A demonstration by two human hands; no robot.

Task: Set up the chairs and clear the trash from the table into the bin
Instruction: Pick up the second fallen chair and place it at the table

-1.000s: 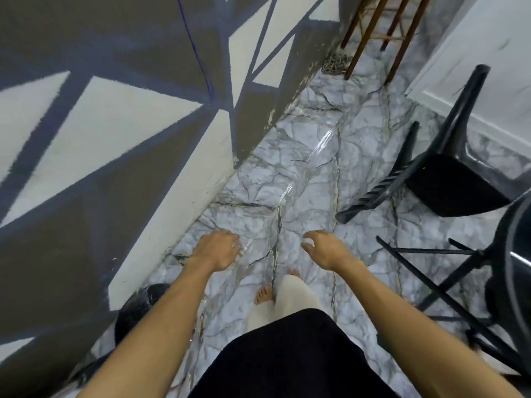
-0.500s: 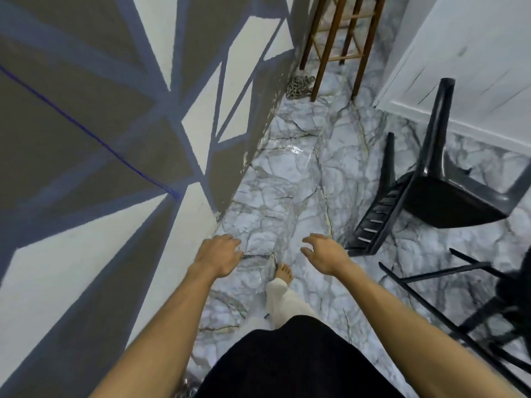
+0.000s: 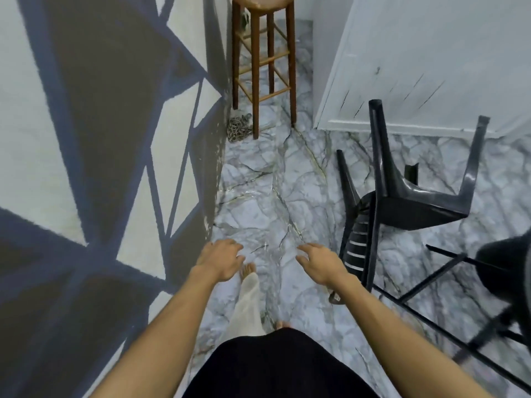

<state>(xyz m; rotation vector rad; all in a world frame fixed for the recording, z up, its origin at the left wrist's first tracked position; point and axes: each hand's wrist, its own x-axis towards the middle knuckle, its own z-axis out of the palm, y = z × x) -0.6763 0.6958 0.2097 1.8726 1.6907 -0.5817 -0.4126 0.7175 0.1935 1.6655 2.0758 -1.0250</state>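
A black plastic chair (image 3: 408,202) lies tipped over on the marble floor at the right, its legs pointing up and its slatted back on the ground. My left hand (image 3: 219,258) and my right hand (image 3: 320,262) are held out in front of me, both empty with fingers loosely apart. The right hand is just left of the chair's back, not touching it. A second dark piece of furniture with thin black legs (image 3: 448,271) shows at the right edge, blurred. No table, trash or bin is in view.
A tall wooden stool (image 3: 264,61) stands ahead by the painted geometric wall (image 3: 100,139) on my left. A heap of chain (image 3: 238,129) lies at its foot. A white door (image 3: 416,61) closes off the right. A narrow strip of marble floor (image 3: 267,196) runs between.
I have walked forward along the wall and my view has tilted up. The stool and the fallen chair are closer and fuller in view. Both hands stay empty.
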